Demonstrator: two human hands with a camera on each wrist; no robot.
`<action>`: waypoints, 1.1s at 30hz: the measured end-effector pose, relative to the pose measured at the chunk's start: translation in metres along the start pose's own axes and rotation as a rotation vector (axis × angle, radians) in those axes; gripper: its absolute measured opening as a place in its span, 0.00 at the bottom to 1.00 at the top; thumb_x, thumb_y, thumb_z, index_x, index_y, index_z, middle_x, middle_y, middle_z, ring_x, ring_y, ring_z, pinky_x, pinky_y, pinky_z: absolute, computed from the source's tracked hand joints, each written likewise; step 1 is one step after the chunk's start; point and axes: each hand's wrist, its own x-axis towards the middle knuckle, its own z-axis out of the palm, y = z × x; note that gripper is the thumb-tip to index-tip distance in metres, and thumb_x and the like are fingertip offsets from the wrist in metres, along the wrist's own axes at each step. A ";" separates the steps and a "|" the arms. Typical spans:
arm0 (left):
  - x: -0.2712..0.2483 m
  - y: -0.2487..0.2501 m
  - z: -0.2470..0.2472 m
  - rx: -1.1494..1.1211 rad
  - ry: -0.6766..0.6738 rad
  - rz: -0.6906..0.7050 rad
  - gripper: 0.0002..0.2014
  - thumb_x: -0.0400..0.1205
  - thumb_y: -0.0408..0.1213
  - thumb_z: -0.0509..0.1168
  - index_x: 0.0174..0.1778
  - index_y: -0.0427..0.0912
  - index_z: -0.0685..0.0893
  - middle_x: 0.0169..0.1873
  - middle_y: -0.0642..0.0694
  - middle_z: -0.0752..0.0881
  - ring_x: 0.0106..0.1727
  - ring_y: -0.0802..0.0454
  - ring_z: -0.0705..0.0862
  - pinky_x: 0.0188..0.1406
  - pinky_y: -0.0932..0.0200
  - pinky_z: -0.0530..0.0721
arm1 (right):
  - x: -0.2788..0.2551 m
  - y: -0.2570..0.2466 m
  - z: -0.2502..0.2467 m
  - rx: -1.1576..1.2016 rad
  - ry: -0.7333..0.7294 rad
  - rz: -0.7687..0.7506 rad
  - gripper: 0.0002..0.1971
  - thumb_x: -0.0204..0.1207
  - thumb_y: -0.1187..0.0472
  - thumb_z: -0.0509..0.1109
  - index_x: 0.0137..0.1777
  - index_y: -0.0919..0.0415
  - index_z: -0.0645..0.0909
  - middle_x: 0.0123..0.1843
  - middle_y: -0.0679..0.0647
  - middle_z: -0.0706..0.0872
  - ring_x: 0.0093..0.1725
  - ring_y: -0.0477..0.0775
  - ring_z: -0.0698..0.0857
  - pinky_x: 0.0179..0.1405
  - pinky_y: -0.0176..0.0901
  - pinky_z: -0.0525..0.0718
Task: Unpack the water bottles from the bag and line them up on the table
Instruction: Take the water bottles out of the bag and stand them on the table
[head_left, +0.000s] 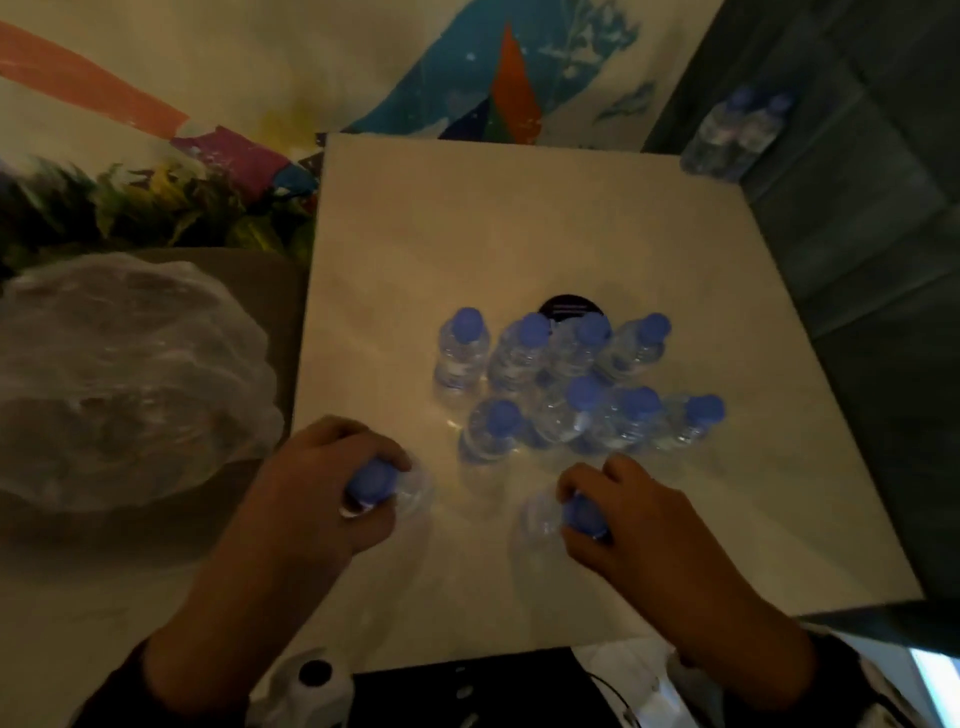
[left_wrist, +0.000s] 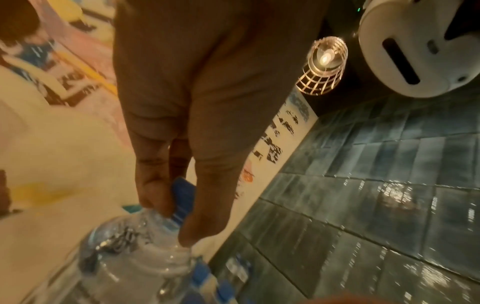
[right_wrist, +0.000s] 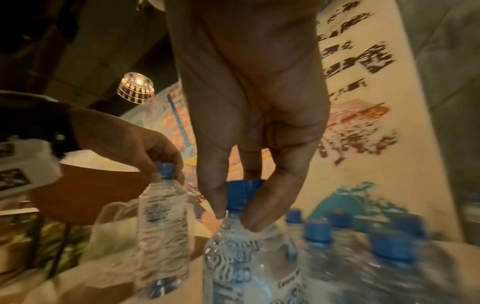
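Blue-capped bottles (head_left: 566, 384), eight upright, clustered mid-table (head_left: 519, 234) in two loose rows. Left hand (head_left: 332, 478) pinches cap of left bottle (right_wrist: 162, 224) at table's near left edge, fingertips curled round neck. Right hand (head_left: 618, 514) pinches cap of right bottle (right_wrist: 249, 265) the same way, just before cluster. Both bottles upright. Plastic bag (head_left: 119, 379) crumpled on chair left of table.
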 end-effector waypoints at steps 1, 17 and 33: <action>0.006 0.013 0.018 -0.012 -0.022 0.016 0.13 0.60 0.42 0.69 0.40 0.59 0.83 0.43 0.65 0.79 0.38 0.59 0.81 0.36 0.76 0.78 | -0.005 0.019 -0.005 -0.007 0.025 0.038 0.11 0.70 0.53 0.71 0.51 0.46 0.75 0.44 0.47 0.71 0.35 0.49 0.73 0.27 0.28 0.65; 0.091 0.097 0.178 0.068 -0.287 0.224 0.13 0.65 0.33 0.74 0.44 0.45 0.83 0.48 0.45 0.83 0.49 0.49 0.81 0.51 0.51 0.81 | 0.006 0.199 -0.035 -0.003 0.213 0.352 0.12 0.69 0.58 0.74 0.52 0.56 0.79 0.42 0.55 0.74 0.42 0.62 0.80 0.27 0.37 0.63; 0.106 0.089 0.163 0.063 -0.294 0.304 0.17 0.75 0.46 0.70 0.55 0.42 0.81 0.55 0.43 0.81 0.55 0.47 0.80 0.55 0.53 0.79 | 0.030 0.225 -0.049 0.044 0.054 0.440 0.23 0.72 0.43 0.69 0.63 0.49 0.69 0.51 0.58 0.74 0.45 0.61 0.81 0.35 0.43 0.74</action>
